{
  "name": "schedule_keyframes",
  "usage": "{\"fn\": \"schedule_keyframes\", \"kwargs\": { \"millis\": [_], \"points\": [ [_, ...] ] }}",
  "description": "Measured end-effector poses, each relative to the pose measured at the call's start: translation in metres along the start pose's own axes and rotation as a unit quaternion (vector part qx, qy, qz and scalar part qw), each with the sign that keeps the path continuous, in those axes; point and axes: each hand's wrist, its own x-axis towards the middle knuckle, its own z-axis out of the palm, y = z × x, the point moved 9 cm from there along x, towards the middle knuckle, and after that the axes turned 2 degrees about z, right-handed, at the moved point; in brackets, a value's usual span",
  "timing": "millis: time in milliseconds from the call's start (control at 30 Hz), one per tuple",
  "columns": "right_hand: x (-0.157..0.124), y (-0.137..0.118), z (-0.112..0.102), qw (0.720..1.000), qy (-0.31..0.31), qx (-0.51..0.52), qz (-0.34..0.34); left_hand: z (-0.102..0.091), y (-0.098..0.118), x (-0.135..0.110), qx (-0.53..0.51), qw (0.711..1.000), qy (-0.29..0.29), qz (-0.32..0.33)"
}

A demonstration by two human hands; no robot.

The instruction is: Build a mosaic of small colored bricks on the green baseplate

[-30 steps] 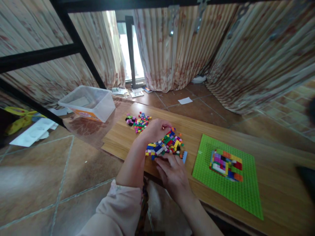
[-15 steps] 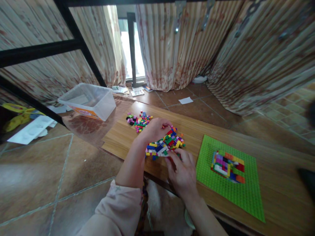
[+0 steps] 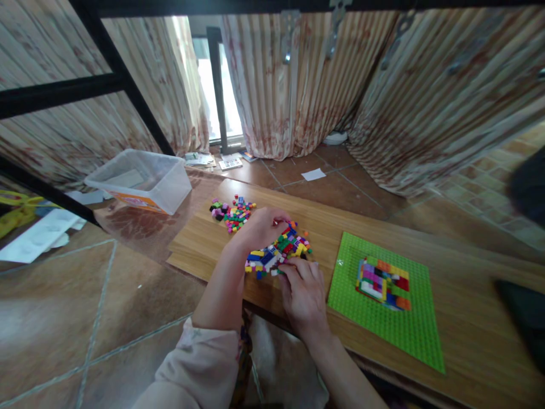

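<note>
My left hand (image 3: pixel 264 226) reaches over the far side of the pile of toy building bricks (image 3: pixel 284 245), its fingers curled in. What is between those fingertips, if anything, is hidden. At the near edge of the same pile, my right hand (image 3: pixel 304 292) has thumb and bent fingers drawn together, touching the bricks beside small white ones; I cannot make out a piece in them. To the right lies a green baseplate (image 3: pixel 404 335) bearing a block of colourful joined bricks (image 3: pixel 383 283).
A smaller heap of bricks (image 3: pixel 234 215) lies farther left on the wooden table (image 3: pixel 198 241). Beyond the table's left end stands a clear plastic bin (image 3: pixel 170 184). A dark flat object (image 3: pixel 522 309) is at the right, and a black metal frame (image 3: pixel 121 76) crosses the upper left.
The view has shifted slightly, so the scene sits further left. My right fingers have shifted a little at the pile's near edge; my left hand stays over the bricks, fingers curled.
</note>
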Motion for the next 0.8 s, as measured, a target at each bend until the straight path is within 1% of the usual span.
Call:
{"fn": "schedule_keyframes", "kwargs": {
  "millis": [100, 167, 267, 367, 467, 567, 633, 733, 800],
  "points": [
    [0.000, 0.000, -0.005, 1.000, 0.014, 0.021, 0.004, 0.001, 0.001, 0.001, 0.013, 1.000, 0.002, 0.002],
    [0.002, 0.002, -0.013, 0.999, 0.027, 0.035, 0.012, 0.004, 0.004, 0.002, 0.004, 1.000, 0.002, 0.009],
    [0.006, 0.009, -0.031, 0.996, 0.052, 0.060, 0.034, 0.012, 0.011, 0.004, -0.022, 0.999, -0.012, 0.019],
    [0.011, 0.023, -0.055, 0.991, 0.091, 0.081, 0.059, 0.020, 0.021, 0.006, -0.040, 0.998, -0.028, 0.025],
    [0.011, 0.045, -0.083, 0.981, 0.146, 0.083, 0.101, 0.032, 0.036, 0.009, -0.059, 0.996, -0.049, 0.032],
    [0.004, 0.078, -0.110, 0.964, 0.195, 0.072, 0.168, 0.049, 0.057, 0.011, -0.084, 0.993, -0.064, 0.046],
    [-0.006, 0.102, -0.129, 0.947, 0.227, 0.062, 0.217, 0.061, 0.072, 0.011, -0.109, 0.991, -0.061, 0.054],
    [-0.022, 0.133, -0.150, 0.930, 0.235, 0.049, 0.277, 0.087, 0.094, 0.006, -0.132, 0.986, -0.075, 0.061],
    [-0.035, 0.150, -0.160, 0.918, 0.231, 0.033, 0.319, 0.106, 0.110, 0.000, -0.141, 0.982, -0.102, 0.074]
  ]
}}
